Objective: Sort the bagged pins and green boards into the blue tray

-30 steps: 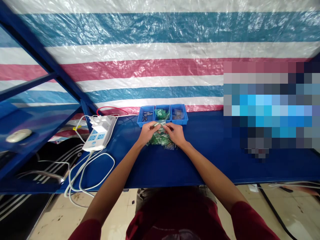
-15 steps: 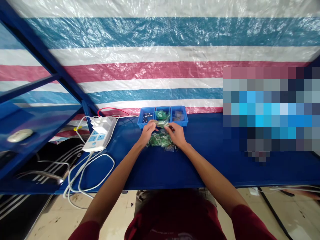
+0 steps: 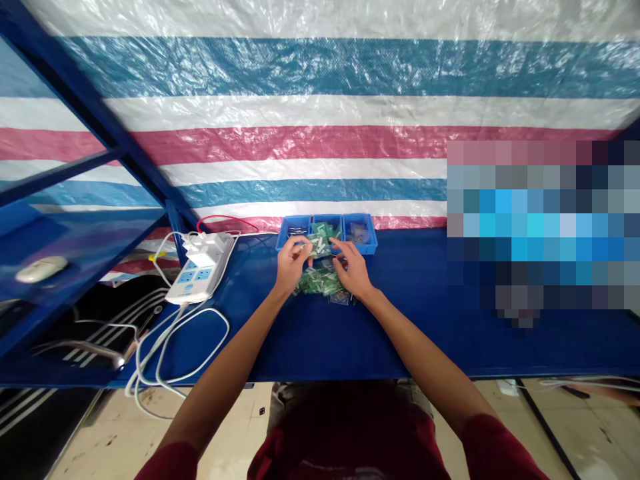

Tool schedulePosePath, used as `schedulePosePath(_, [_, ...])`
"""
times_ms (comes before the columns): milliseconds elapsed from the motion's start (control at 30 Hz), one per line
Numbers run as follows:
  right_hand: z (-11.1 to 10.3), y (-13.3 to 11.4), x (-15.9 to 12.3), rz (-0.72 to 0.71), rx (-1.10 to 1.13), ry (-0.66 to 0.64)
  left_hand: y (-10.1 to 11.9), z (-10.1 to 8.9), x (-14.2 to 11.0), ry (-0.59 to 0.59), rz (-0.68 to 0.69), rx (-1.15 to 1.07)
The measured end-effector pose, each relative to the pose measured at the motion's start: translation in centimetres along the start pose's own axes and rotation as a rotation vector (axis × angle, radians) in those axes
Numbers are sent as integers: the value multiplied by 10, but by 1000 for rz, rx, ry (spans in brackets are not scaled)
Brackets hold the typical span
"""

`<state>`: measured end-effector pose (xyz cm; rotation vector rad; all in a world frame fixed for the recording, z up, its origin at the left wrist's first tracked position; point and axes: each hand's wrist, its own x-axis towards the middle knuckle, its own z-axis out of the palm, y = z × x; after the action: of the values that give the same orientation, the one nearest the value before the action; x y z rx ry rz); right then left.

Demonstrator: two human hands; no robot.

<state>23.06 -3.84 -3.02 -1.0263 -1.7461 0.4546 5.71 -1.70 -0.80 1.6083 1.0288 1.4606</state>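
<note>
Between my hands, a small clear-and-green plastic bag (image 3: 320,244) with pale pieces inside is pinched by my left hand (image 3: 291,263). My right hand (image 3: 353,267) is at the bag's right side, its thumb and fingers apart. Under both hands a pile of similar little green bags (image 3: 320,283) lies on the blue table (image 3: 330,340). Just behind stands a blue three-part tray (image 3: 367,249). Its left part has thin metal pieces (image 3: 299,231), the middle one green bags (image 3: 327,230), the right one clear bags (image 3: 359,233).
To the left lies a white power strip (image 3: 193,283) with plugs and looped white cables (image 3: 160,360). A blue metal frame (image 3: 173,220) rises at the left, and a striped plastic sheet (image 3: 300,143) hangs behind the table. A pixelated patch hides the right side.
My right hand's fingers have come apart and moved off the bag. The bag now shows more fully, tilted up in my left hand.
</note>
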Motion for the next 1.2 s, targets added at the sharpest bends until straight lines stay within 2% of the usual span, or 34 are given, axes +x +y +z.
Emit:
schedulePosePath(133, [1,2,0,23,-48,38,-4,-2,17,188,213,280])
schedulePosePath(200, [1,4,0,38,-73,44,-7,-2,32,215,358,506])
schedulePosePath(233, [2,4,0,46,-87,43,-10,-2,41,184,432,618])
schedulePosePath(267, [2,5,-1,53,-99,43,-12,-1,49,108,492,720])
schedulePosePath(333, [2,7,-1,55,-112,44,-18,4,63,-69,520,916])
schedulePosePath(400, [2,8,-1,51,-116,47,-23,10,71,-276,458,1111])
schedulePosePath(500, [3,8,0,53,-121,38,-27,21,74,-494,361,1256])
schedulePosePath(600, [4,8,0,58,-119,22,-26,29,69,-619,342,1296])
schedulePosePath(667, [4,8,0,60,-120,17,-26,31,66,-633,328,1306])
schedulePosePath(767, [3,9,1,63,-130,16,-28,28,59,-565,321,1239])
schedulePosePath(900, [3,8,1,63,-142,15,-28,17,45,-370,272,1087])
schedulePosePath(967, [3,7,1,63,-156,15,-24,9,36,-311,256,1019])
schedulePosePath(1033, [1,6,2,77,-185,7,-17,0,28,-303,244,928])
schedulePosePath(1133, [-5,5,5,136,-260,-19,-5,-14,19,-394,244,765])
schedulePosePath(1200, [-11,4,8,199,-339,-36,1,-21,16,-398,279,733])
